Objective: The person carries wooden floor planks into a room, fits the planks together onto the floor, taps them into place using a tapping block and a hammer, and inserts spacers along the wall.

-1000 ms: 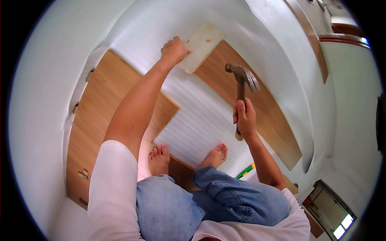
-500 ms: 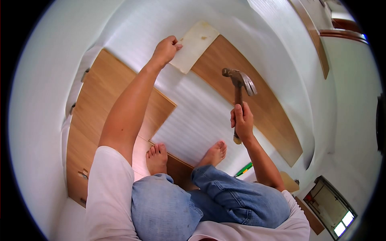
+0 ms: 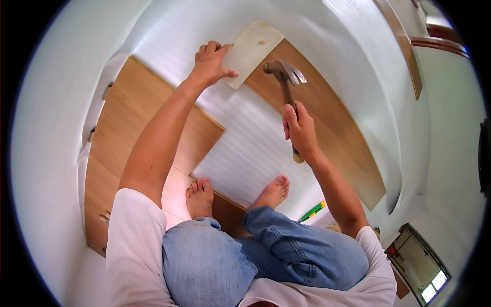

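My left hand (image 3: 212,66) is open at the left edge of a pale block (image 3: 251,53), thumb and fingers spread; whether it touches the block I cannot tell. The block lies against the upper end of a long wood-look plank (image 3: 327,123). My right hand (image 3: 300,130) is wrapped round the handle of a claw hammer (image 3: 284,74), held upright in view over the plank with its claw to the right. Striped white underlay (image 3: 250,128) shows between this plank and the joined planks (image 3: 135,117) on the left.
A green and yellow cutter (image 3: 312,212) lies right of my right foot (image 3: 274,192). My left foot (image 3: 200,198) is by the joined planks' lower edge. Small dark spacers (image 3: 107,91) sit along the left wall. Another plank (image 3: 404,48) is at the upper right.
My left hand has opened from a closed pose beside the block. My right hand has moved up and left with the hammer, bringing its head nearer the block.
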`<act>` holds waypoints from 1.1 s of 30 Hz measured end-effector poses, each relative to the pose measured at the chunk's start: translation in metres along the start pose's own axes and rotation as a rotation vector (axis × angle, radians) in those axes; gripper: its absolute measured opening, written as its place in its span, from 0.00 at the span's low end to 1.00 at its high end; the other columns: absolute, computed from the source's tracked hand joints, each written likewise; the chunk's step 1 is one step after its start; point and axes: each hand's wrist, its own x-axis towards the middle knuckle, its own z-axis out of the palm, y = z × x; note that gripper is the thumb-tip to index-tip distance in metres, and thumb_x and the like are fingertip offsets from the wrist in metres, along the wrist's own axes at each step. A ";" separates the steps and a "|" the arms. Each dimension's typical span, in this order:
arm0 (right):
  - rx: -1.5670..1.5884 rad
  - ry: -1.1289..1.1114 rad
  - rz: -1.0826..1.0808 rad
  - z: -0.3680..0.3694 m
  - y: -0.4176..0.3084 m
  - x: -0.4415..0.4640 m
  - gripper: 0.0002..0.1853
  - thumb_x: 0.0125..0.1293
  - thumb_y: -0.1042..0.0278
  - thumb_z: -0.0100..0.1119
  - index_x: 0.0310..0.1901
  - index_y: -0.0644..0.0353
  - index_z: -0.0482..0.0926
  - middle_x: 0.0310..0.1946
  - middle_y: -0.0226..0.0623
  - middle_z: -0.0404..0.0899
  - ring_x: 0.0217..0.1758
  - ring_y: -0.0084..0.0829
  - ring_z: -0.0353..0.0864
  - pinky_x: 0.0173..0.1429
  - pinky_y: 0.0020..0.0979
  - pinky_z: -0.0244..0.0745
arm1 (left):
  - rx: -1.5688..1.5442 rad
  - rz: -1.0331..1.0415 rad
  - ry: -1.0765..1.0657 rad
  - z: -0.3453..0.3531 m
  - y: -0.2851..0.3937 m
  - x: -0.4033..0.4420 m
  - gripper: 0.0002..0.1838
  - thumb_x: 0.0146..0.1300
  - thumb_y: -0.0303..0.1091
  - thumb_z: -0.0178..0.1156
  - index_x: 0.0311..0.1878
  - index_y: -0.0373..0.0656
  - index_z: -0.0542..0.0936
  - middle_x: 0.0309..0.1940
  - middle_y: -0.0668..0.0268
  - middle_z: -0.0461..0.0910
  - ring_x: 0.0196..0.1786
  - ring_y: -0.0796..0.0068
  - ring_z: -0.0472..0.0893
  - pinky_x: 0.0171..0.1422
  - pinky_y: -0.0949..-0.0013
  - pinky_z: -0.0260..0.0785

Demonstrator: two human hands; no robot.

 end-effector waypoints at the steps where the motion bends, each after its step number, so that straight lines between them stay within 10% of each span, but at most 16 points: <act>1: -0.030 -0.003 -0.014 0.003 -0.003 0.004 0.18 0.80 0.52 0.49 0.45 0.62 0.73 0.22 0.27 0.72 0.19 0.17 0.68 0.23 0.25 0.66 | 0.001 -0.002 0.002 -0.001 0.001 0.000 0.48 0.49 0.51 0.79 0.73 0.46 0.72 0.64 0.61 0.68 0.66 0.56 0.65 0.73 0.55 0.58; 9: -0.260 0.012 -0.195 0.016 -0.002 0.036 0.19 0.81 0.50 0.48 0.46 0.61 0.73 0.22 0.29 0.73 0.20 0.19 0.71 0.24 0.28 0.67 | 0.037 0.029 -0.110 -0.009 0.000 -0.004 0.56 0.45 0.51 0.81 0.77 0.48 0.64 0.68 0.58 0.65 0.69 0.54 0.64 0.76 0.56 0.58; 11: -0.441 -0.022 -0.149 0.016 -0.002 0.038 0.21 0.79 0.47 0.49 0.47 0.62 0.72 0.25 0.46 0.79 0.28 0.45 0.79 0.36 0.45 0.72 | 0.044 0.041 -0.122 -0.012 0.000 -0.004 0.56 0.44 0.51 0.82 0.77 0.48 0.64 0.68 0.58 0.65 0.70 0.53 0.64 0.76 0.55 0.58; 18: -0.401 -0.050 -0.041 0.008 -0.045 0.030 0.21 0.80 0.48 0.49 0.44 0.62 0.72 0.22 0.42 0.77 0.24 0.39 0.75 0.33 0.40 0.71 | 0.110 0.029 -0.160 -0.020 0.010 -0.003 0.56 0.45 0.52 0.81 0.77 0.48 0.64 0.68 0.58 0.65 0.69 0.52 0.65 0.75 0.53 0.59; 21: -0.133 0.057 -0.488 0.001 -0.058 0.016 0.17 0.81 0.56 0.47 0.49 0.65 0.73 0.24 0.28 0.75 0.23 0.14 0.71 0.23 0.21 0.63 | 0.140 0.064 -0.149 -0.017 0.005 -0.004 0.56 0.45 0.53 0.80 0.77 0.47 0.63 0.68 0.59 0.65 0.69 0.53 0.65 0.75 0.53 0.59; 24: 0.112 0.039 -0.782 0.003 -0.042 0.028 0.17 0.81 0.56 0.48 0.48 0.65 0.74 0.23 0.32 0.76 0.22 0.20 0.73 0.24 0.26 0.66 | 0.144 0.038 -0.175 -0.019 0.009 -0.003 0.57 0.46 0.53 0.80 0.78 0.46 0.61 0.68 0.59 0.64 0.69 0.53 0.65 0.75 0.53 0.59; 25: -0.395 0.262 -0.959 0.001 -0.014 0.043 0.19 0.81 0.52 0.48 0.44 0.64 0.74 0.22 0.37 0.75 0.22 0.30 0.75 0.24 0.33 0.68 | 0.141 0.042 -0.174 -0.019 0.008 -0.003 0.57 0.46 0.53 0.80 0.78 0.46 0.61 0.68 0.59 0.64 0.69 0.53 0.65 0.75 0.53 0.59; 29: -0.591 -0.017 -0.203 -0.004 -0.014 0.046 0.16 0.79 0.54 0.51 0.48 0.62 0.74 0.21 0.44 0.72 0.25 0.39 0.76 0.34 0.42 0.71 | 0.174 0.076 -0.125 -0.011 0.010 -0.005 0.57 0.45 0.52 0.81 0.76 0.43 0.63 0.67 0.59 0.66 0.70 0.53 0.65 0.73 0.53 0.61; 33: -0.289 0.114 -0.214 -0.005 -0.018 0.004 0.15 0.79 0.57 0.52 0.50 0.63 0.76 0.20 0.41 0.73 0.25 0.36 0.78 0.34 0.39 0.73 | 0.194 0.075 -0.109 -0.011 0.007 -0.004 0.59 0.44 0.52 0.82 0.77 0.43 0.62 0.67 0.59 0.67 0.70 0.54 0.66 0.73 0.51 0.62</act>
